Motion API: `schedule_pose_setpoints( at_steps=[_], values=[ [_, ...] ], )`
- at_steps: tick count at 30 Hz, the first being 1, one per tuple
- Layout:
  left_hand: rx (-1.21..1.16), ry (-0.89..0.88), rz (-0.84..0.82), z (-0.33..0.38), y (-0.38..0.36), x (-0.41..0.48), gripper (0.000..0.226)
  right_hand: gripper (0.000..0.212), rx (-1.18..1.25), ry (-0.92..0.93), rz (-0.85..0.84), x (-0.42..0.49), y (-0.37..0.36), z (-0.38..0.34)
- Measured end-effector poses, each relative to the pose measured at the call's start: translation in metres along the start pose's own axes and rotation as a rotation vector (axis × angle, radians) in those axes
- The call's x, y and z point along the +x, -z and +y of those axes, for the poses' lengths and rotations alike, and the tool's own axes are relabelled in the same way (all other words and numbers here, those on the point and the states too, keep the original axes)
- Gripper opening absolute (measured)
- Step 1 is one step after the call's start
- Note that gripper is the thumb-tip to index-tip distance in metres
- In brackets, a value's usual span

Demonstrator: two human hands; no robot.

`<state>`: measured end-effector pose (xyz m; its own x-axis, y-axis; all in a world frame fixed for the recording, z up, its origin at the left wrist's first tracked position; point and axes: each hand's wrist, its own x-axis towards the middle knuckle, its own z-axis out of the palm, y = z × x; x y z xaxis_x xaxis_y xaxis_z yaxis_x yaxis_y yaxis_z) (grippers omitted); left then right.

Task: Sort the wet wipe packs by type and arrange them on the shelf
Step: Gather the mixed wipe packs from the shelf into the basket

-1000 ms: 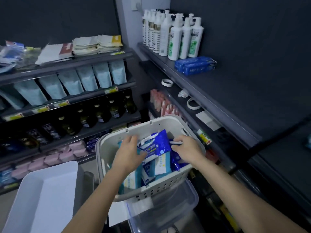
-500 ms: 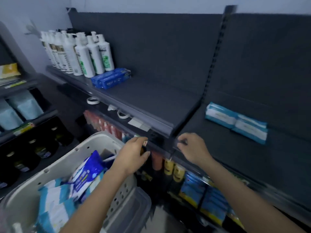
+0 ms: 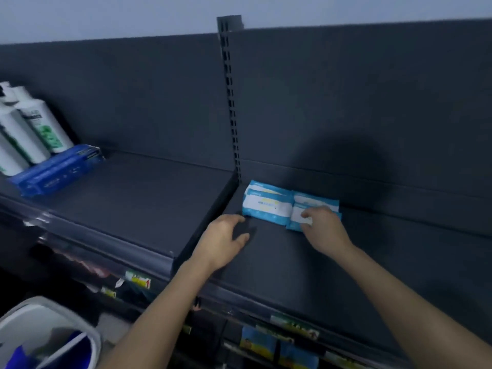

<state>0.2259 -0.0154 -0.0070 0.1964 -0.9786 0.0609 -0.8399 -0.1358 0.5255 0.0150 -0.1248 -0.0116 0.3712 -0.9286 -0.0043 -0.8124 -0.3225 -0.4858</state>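
Note:
Two stacks of light-blue wet wipe packs with white labels lie side by side at the back of the dark right shelf (image 3: 292, 265), by the upright post. My right hand (image 3: 323, 230) is on the right pack (image 3: 306, 199), with thumb and fingers pinching its front edge. The left pack (image 3: 266, 206) lies untouched. My left hand (image 3: 222, 242) hovers just in front of it with loosely curved fingers and nothing visible in it. The white basket (image 3: 53, 310) with dark-blue packs is at the bottom left.
On the higher left shelf (image 3: 133, 203) stand white pump bottles (image 3: 40, 123) and blue boxes (image 3: 58, 166). A slotted upright post (image 3: 231, 102) divides the two shelves. Below the shelf edge hang price tags and several colourful products (image 3: 266, 342).
Both hands left the basket, rose past the shelf edge and reached onto the right shelf. My right hand now holds the right pack; my view turned right toward the shelf.

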Motion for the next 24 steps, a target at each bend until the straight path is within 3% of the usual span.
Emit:
schedule_pose_setpoints(
  at_steps=[5, 9, 13, 17, 21, 24],
  values=[
    [-0.015, 0.007, -0.034, 0.005, -0.027, 0.052, 0.052, 0.042, -0.079, -0.093, -0.071, 0.039, -0.003, 0.037],
    [-0.105, 0.109, -0.001, 0.005, -0.042, 0.088, 0.064, 0.074, -0.001, -0.298, -0.095, 0.059, -0.004, 0.048],
    [-0.245, 0.257, -0.024, -0.001, -0.052, 0.126, 0.072, 0.085, 0.154, -0.417, -0.071, 0.076, -0.004, 0.050],
    [-0.345, 0.334, -0.075, -0.003, -0.052, 0.150, 0.091, 0.082, 0.396, -0.502, -0.045, 0.079, -0.003, 0.050],
    [-0.553, 0.403, -0.119, -0.009, -0.048, 0.152, 0.062, 0.093, 0.644, -0.533, -0.040, 0.072, -0.001, 0.047],
    [-0.672, 0.398, -0.091, -0.011, -0.046, 0.143, 0.052, 0.068, 0.657, -0.497, -0.025, 0.068, -0.005, 0.050]
  ],
)
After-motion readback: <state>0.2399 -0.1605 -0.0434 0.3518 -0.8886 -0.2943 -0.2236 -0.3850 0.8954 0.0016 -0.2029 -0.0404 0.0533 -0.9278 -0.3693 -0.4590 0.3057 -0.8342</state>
